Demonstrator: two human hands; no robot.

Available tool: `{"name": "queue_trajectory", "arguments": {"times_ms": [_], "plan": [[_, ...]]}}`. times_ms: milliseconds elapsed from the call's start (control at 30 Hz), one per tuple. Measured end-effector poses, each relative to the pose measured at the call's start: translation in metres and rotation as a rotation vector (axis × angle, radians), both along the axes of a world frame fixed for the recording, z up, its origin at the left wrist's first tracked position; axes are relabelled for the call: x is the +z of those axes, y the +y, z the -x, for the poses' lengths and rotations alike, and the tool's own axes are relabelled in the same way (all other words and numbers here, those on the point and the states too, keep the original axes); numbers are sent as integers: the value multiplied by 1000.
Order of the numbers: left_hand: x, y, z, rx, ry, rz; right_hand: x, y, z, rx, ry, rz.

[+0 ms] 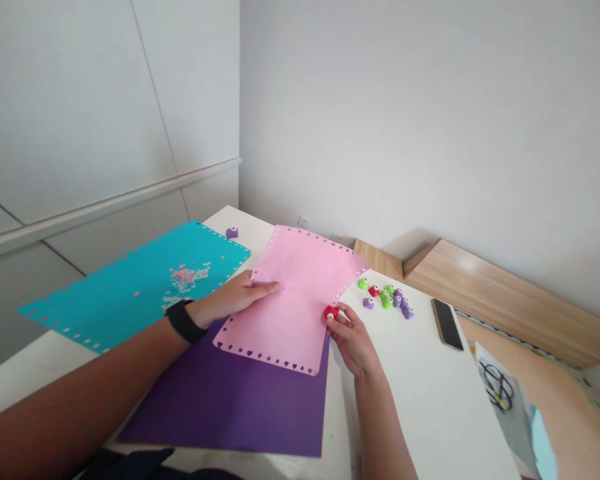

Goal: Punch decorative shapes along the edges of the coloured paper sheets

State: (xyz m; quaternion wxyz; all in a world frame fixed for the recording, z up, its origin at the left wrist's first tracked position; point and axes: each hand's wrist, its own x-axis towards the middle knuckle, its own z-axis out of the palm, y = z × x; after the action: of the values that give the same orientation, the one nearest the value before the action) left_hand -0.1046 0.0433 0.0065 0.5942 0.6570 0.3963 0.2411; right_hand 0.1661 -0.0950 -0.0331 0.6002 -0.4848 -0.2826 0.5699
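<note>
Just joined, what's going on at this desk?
One person is working with bare hands at a white table. Their left hand lies on a pink paper sheet with punched edges, while their right hand holds a red craft punch at that sheet's edge. The pink sheet overlaps a purple sheet, beside a punched teal sheet. Green and purple craft punches sit grouped to the right, near a phone.

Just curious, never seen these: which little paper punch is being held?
The red punch, pinched in the right hand at the pink paper's edge; the other punches lie in a group on the table.
</note>
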Motion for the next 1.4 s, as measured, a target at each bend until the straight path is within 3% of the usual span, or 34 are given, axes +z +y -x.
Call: {"name": "queue_trajectory", "arguments": {"times_ms": [600, 800, 1033, 1400], "plan": [[-1, 0, 0, 55, 46, -25, -2, 2, 1, -24, -50, -30], [-5, 0, -1, 12, -43, 2, -2, 4, 4, -41, -71, -47], [-5, 3, 0, 57, 53, -97, -2, 3, 4, -63, -44, -39], [-6, 3, 1, 37, 49, -110, -7, 4, 3, -95, -13, -23]]}}
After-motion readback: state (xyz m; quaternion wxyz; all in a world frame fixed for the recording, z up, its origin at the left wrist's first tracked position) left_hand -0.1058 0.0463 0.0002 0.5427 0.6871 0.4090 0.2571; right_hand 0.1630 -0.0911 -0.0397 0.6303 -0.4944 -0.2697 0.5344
